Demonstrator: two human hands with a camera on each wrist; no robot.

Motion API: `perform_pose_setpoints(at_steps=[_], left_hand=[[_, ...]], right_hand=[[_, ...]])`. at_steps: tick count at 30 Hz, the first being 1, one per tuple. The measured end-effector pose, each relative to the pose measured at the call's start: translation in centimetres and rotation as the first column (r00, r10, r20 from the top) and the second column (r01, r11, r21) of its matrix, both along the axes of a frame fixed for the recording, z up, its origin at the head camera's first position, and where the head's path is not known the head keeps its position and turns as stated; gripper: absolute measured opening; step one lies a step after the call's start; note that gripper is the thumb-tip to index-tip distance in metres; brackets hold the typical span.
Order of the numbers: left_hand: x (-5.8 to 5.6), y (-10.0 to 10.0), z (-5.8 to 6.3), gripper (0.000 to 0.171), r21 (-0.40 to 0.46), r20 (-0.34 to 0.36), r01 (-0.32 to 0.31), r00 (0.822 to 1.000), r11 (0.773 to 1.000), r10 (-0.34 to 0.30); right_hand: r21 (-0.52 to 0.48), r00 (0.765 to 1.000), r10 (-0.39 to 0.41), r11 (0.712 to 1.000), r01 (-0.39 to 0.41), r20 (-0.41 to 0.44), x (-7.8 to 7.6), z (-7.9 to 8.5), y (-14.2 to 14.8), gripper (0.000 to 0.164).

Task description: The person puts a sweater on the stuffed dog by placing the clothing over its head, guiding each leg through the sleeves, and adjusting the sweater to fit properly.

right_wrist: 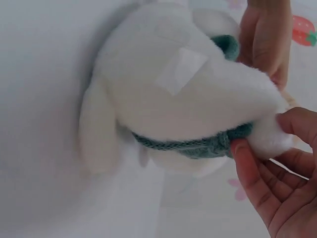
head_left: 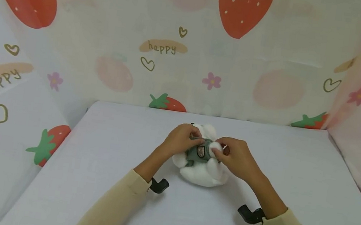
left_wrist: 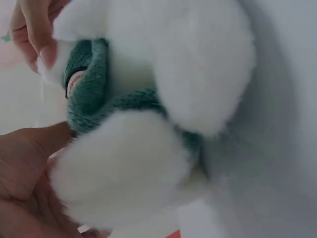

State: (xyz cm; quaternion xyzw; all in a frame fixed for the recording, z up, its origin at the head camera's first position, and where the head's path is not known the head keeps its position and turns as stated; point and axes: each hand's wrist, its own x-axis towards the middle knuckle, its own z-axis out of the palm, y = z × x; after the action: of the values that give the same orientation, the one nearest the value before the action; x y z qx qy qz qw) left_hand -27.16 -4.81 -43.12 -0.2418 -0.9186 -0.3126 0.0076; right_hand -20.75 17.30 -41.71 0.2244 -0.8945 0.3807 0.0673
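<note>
Since it's all fluff and knit, this white furry plush toy [head_left: 201, 175] should be light, squishy and hard to break; I'd hold it round the middle. Left hand [head_left: 182, 139] pinches its green knitted vest [head_left: 194, 154], right hand [head_left: 239, 158] has fingers clamped on a stubby white limb [head_left: 215, 148]; toy's on the white counter [head_left: 122, 139].

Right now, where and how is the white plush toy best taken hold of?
Probably round the middle of the white plush toy, one hand from each flank: the green knitted garment covers a torso wider than the limbs, and the table beneath hinders a grip from below. The white limb that the right hand pinches is small and rounded, so likely gives less control.
</note>
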Motion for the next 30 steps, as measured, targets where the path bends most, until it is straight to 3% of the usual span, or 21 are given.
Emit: perform_pose_setpoints(at_steps=[5, 9, 12, 14, 16, 19, 23, 26, 30], left_hand=[[-0.2, -0.2, -0.5, 0.016, -0.157, -0.141, -0.126, 0.985, 0.980, 0.104], [-0.3, -0.3, -0.9, 0.017, -0.160, -0.176, -0.173, 0.974, 0.972, 0.145], [-0.3, -0.6, -1.3, 0.019, -0.070, -0.148, -0.162, 0.977, 0.984, 0.151], [0.0, -0.9, -1.6, 0.021, 0.067, -0.104, -0.151, 0.982, 0.986, 0.157], [0.4, -1.3, -2.0, 0.023, 0.224, -0.045, -0.143, 0.987, 0.964, 0.156], [1.4, -1.9, -2.4, 0.028, 0.398, 0.061, -0.100, 0.995, 0.912, 0.082], [3.1, -2.0, -2.6, 0.030, 0.418, 0.172, -0.005, 0.982, 0.909, -0.073], [4.1, -1.6, -2.6, 0.038, 0.380, 0.153, 0.057, 0.980, 0.923, -0.124], [4.7, -1.0, -2.9, 0.043, 0.320, 0.046, 0.105, 0.991, 0.941, -0.126]], right_hand=[[-0.030, 0.998, -0.049, 0.998, 0.050, 0.049, 0.3, -0.4, 0.5, 0.009], [-0.063, 0.993, -0.082, 0.994, 0.088, 0.086, 0.6, -0.8, 1.1, 0.010], [-0.088, 0.987, -0.110, 0.989, 0.120, 0.113, 0.7, -1.2, 1.7, 0.012], [-0.092, 0.981, -0.134, 0.985, 0.148, 0.142, 0.8, -1.4, 2.1, 0.015], [-0.077, 0.972, -0.159, 0.982, 0.174, 0.170, 0.8, -1.5, 2.6, 0.017], [-0.044, 0.969, -0.180, 0.981, 0.190, 0.169, 1.0, -1.6, 3.2, 0.019], [-0.004, 0.987, -0.148, 0.989, 0.148, 0.057, 1.1, -1.8, 3.4, 0.025], [0.024, 0.996, -0.090, 0.996, 0.091, -0.018, 1.0, -2.1, 3.1, 0.028], [0.035, 0.998, -0.058, 0.998, 0.059, -0.020, 0.6, -2.6, 2.6, 0.036]])
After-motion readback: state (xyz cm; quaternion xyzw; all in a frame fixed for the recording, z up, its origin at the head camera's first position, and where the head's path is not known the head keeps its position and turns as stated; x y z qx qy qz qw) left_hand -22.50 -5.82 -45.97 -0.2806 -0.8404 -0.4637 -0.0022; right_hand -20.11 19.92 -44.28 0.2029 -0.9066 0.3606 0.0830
